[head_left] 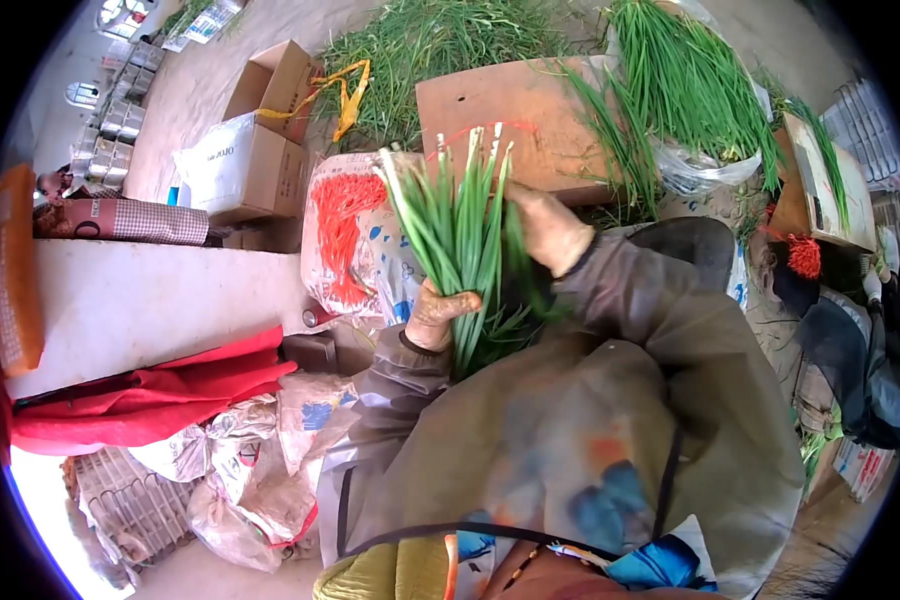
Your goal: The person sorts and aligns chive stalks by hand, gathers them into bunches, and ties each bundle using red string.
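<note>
A bunch of green onions (pixel 460 225) stands upright in front of my body, pale root ends at the top and green leaves running down. My left hand (pixel 438 312) is closed round its lower part, thumb across the front. My right hand (pixel 552 228) is at the bunch's upper right side, its fingers partly hidden behind the stalks. Blurred green leaves hang below that hand, so it seems closed on some stalks. Just beyond the bunch is a brown wooden board (pixel 530 115). Red ties (pixel 348 235) lie on a stuffed sack (pixel 315 265) to the left.
A large heap of green onions (pixel 685 85) lies on plastic at the back right, with loose greens (pixel 430 50) behind the board. Cardboard boxes (pixel 260 170) stand back left. A white tabletop (pixel 160 290), red cloth (pixel 160 395) and plastic bags (pixel 250 480) are at my left.
</note>
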{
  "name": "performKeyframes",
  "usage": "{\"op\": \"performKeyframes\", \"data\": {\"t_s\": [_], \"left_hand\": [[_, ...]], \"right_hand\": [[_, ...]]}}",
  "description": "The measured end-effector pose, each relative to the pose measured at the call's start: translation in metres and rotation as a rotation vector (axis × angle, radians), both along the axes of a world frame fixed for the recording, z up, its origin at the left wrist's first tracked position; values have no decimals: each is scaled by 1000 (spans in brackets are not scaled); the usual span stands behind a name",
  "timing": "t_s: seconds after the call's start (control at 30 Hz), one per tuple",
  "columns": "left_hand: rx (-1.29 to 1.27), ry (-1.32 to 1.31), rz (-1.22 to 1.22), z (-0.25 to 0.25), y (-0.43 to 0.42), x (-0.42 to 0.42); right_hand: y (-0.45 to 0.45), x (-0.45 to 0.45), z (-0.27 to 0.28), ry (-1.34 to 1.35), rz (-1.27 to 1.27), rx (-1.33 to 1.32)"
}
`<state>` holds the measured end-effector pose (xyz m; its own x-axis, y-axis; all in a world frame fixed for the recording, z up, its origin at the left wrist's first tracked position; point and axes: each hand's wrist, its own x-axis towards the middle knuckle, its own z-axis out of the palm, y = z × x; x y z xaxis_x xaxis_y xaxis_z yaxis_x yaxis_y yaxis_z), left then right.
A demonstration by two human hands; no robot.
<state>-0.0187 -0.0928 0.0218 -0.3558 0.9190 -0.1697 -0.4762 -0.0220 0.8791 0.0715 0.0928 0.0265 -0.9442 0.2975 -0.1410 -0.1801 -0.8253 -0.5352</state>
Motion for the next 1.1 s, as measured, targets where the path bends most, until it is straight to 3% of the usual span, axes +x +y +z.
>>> {"op": "performKeyframes", "data": {"t_s": [0.07, 0.13, 0.3, 0.33, 0.4, 0.43, 0.5, 0.53, 0.6, 0.63, 0.7, 0.8, 0.83, 0.87, 0.93, 0.97, 1.1], "left_hand": [[-51, -111, 83, 14, 11, 15], [29, -120, 203, 17, 18, 21], [32, -291, -18, 13, 18, 23], [-40, -288, -64, 9, 15, 23], [-49, -254, -162, 12, 12, 16], [-86, -246, -166, 17, 10, 13], [-114, -179, -164, 26, 5, 4], [-119, -137, -161, 28, 1, 0], [-151, -100, -130, 31, -3, -6], [-164, -84, -106, 33, -4, -7], [-177, -71, -93, 33, -5, -8], [-204, -25, -125, 28, -4, -5], [-216, -15, -149, 28, -5, -4], [-229, -4, -171, 27, -6, -2], [-240, -18, -157, 32, -7, 3], [-232, -43, -151, 37, -8, 4], [-245, -51, -129, 34, -12, 1]], "right_hand": [[-13, -19, 5, 141, -76, -189], [-19, -20, 21, 159, -78, -174], [-27, -19, 25, 60, -149, -197], [-21, -16, 17, 49, -64, -285], [-2, -11, 45, -78, -287, -56], [35, -5, 16, -19, -197, -47], [62, 15, 48, -89, -497, -19], [86, 30, 45, 24, -421, -19], [110, 51, 37, -13, -490, 334], [105, 49, 40, -14, -491, 333], [84, 43, 51, -104, -523, 833], [72, 34, 61, -465, 30, 1209], [72, 32, 59, -298, 130, 1124], [77, 32, 60, -301, 132, 1122], [94, 33, 62, -466, -168, 954], [108, 35, 50, -396, -302, 711], [99, 42, 56, -425, -463, 795]]}}
